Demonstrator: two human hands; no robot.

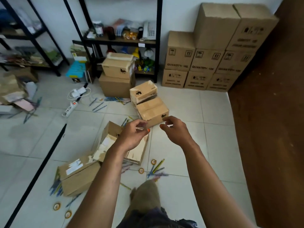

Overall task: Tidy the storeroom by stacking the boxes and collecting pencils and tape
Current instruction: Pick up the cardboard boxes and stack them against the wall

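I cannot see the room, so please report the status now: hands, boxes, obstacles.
Both hands: left, right, fingers curled, empty, apart. Small box just beyond them on floor, untouched. Pencils and tape rolls scattered underfoot.

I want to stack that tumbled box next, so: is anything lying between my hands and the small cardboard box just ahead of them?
Nothing visible does. Both the left hand and the right hand hang in the air just short of the small cardboard box, with only bare floor tiles and a few loose pencils below, beside the box.
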